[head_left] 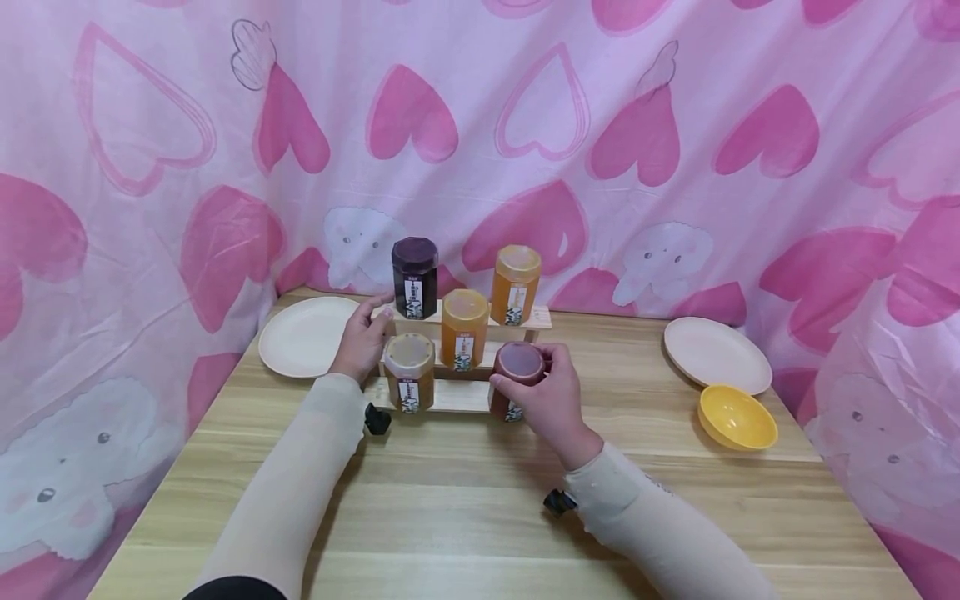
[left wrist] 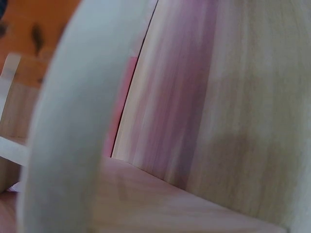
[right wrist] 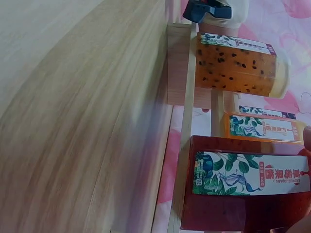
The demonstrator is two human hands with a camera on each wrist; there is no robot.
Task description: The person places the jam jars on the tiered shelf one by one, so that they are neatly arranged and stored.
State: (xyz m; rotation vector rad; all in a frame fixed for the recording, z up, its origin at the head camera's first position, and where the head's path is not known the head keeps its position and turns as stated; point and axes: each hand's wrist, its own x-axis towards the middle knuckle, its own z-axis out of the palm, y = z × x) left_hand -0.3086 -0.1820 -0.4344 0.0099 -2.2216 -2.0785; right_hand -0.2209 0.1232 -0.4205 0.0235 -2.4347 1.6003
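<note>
Your right hand (head_left: 553,398) is curled round the dark red hexagonal jam jar with a printed label (head_left: 517,371), fingers wrapped over its lid and side. The jar stands on the lowest step of the pale wooden stepped rack (head_left: 465,397), at its right end. Your left hand (head_left: 363,340) rests at the rack's left edge with the fingers fairly straight and nothing in its grasp, just beside the seed-flecked amber jar with a pale lid (head_left: 409,372).

The risk here is crowding. The red jar sits close to the orange jar on the middle step (head_left: 463,328), so a tilted lift could knock that one, and it in turn could upset the taller orange jar (head_left: 515,284) or the dark purple jar (head_left: 414,277) on the top step. The steps look narrow; a jar set near the front lip could tip off. Your grip is mostly over the lid, so a loose lid would be trouble.

The rack stands on a light wood-grain table (head_left: 465,517), with a cream round plate (head_left: 305,336) at the left, another cream plate (head_left: 716,354) and a yellow bowl (head_left: 737,417) at the right. Pink heart-printed cloth (head_left: 480,125) hangs all around.
</note>
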